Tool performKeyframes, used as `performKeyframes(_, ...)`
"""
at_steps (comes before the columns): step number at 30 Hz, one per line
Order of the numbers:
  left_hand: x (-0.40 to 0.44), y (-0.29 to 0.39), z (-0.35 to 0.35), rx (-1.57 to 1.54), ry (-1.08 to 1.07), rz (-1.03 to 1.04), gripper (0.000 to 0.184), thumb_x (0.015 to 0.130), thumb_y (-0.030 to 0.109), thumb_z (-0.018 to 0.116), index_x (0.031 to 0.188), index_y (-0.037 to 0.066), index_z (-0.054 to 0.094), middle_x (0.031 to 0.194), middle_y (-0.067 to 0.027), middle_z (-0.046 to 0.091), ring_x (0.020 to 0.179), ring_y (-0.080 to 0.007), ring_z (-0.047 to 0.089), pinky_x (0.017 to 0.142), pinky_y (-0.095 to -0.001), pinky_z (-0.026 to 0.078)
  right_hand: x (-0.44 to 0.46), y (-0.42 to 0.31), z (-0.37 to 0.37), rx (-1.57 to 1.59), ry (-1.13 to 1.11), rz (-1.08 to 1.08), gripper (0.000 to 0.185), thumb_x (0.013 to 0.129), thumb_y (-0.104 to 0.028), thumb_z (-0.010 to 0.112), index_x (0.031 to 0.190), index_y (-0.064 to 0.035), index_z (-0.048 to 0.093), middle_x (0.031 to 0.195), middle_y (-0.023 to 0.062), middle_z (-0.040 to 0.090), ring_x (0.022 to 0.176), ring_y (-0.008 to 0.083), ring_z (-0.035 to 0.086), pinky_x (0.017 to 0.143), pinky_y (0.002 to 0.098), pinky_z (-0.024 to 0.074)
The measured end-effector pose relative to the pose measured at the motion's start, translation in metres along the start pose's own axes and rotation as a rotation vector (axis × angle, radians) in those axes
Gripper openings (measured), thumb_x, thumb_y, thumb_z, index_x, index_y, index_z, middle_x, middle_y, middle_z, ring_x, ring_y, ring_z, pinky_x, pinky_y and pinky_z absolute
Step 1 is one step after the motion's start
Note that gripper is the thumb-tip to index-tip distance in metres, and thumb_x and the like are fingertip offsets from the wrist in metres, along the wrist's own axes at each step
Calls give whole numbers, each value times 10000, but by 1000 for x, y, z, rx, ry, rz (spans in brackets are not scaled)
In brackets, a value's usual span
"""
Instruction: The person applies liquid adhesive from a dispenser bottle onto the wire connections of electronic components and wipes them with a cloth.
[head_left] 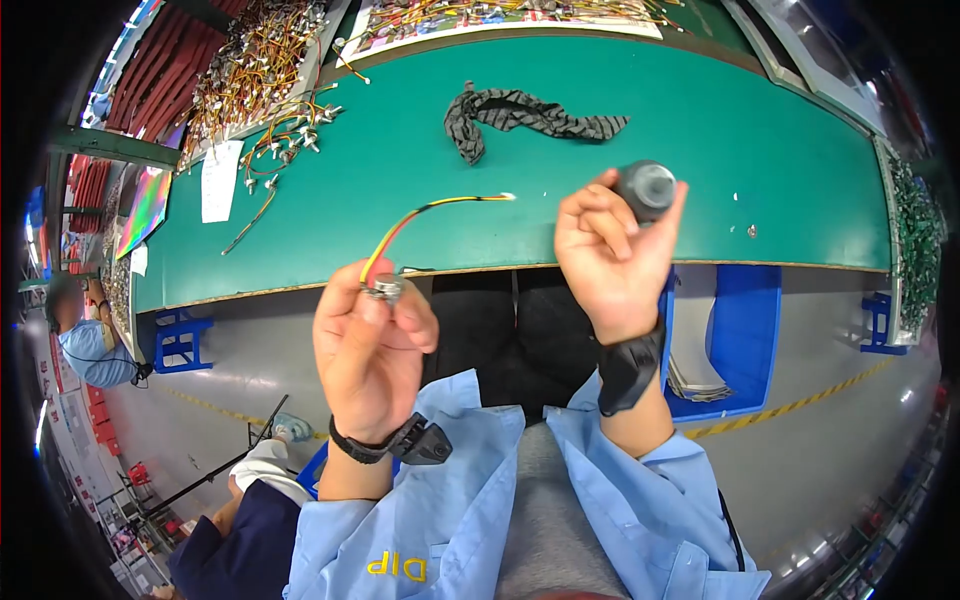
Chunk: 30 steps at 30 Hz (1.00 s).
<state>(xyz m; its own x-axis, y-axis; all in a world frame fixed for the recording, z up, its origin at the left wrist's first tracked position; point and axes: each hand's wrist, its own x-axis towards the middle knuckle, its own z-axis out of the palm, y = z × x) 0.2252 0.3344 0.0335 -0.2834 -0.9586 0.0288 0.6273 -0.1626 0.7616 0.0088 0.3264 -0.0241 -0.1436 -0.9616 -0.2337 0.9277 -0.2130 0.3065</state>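
Just in front of the green table's near edge, my left hand (365,350) pinches a small metal component (386,288) between thumb and fingers. Red, yellow and black wires (420,210) rise from it and curve right over the table, ending in a white connector (509,197). To the right, my right hand (615,245) grips a dark cylindrical tool (648,190), its round end facing up. The two hands are apart. A crumpled dark striped cloth (535,115) lies farther back on the green table (400,120).
Wired components (290,140) lie at the table's back left, beside a white paper (220,180). More wired parts fill a tray (255,70) behind. A blue bin (745,345) stands below the table at right. Other people (95,345) are at the left and lower left.
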Motion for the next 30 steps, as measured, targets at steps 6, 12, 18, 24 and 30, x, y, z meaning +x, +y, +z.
performKeyframes(6, 6, 26, -16, 122, 76, 122, 265, 946, 106, 538, 1186, -7, 546, 797, -86, 582, 710, -168, 530, 606, -292, 440, 18, 12, 15, 89, 40, 3, 679, 889, -587, 539, 935, 88, 486, 521, -16, 300, 394, 99, 287, 804, 255, 447)
performKeyframes(12, 16, 22, -27, 82, 95, 103, 267, 944, 109, 543, 1188, 0, 549, 805, -82, 584, 714, -163, 532, 622, -292, 438, -6, 36, 18, -73, 129, -93, 598, 883, -549, 575, 957, 40, 502, 549, -11, 320, 426, 120, 283, 699, 275, 436)
performKeyframes(18, 24, 19, -42, 21, 153, 106, 272, 943, 105, 542, 1191, -7, 547, 806, -83, 588, 720, -165, 537, 621, -293, 439, -17, 54, 0, -1300, -161, -55, 382, 872, -345, 647, 968, 8, 537, 623, 32, 433, 503, 159, 367, 606, 307, 418)
performKeyframes(24, 21, 19, -53, -84, 121, 67, 270, 940, 80, 538, 1188, -26, 541, 854, -100, 608, 733, -172, 557, 628, -303, 455, 60, 55, -5, -2599, -431, -792, 221, 744, -55, 680, 935, -6, 580, 818, 113, 556, 746, 256, 563, 660, 343, 469)
performKeyframes(30, 19, 12, -68, -75, 119, 58, 268, 933, 49, 537, 1189, -31, 537, 899, -111, 631, 762, -189, 589, 641, -321, 481, 61, 74, 2, -2563, -620, -986, 161, 749, -78, 690, 859, -18, 588, 825, 110, 577, 777, 267, 582, 715, 348, 478)
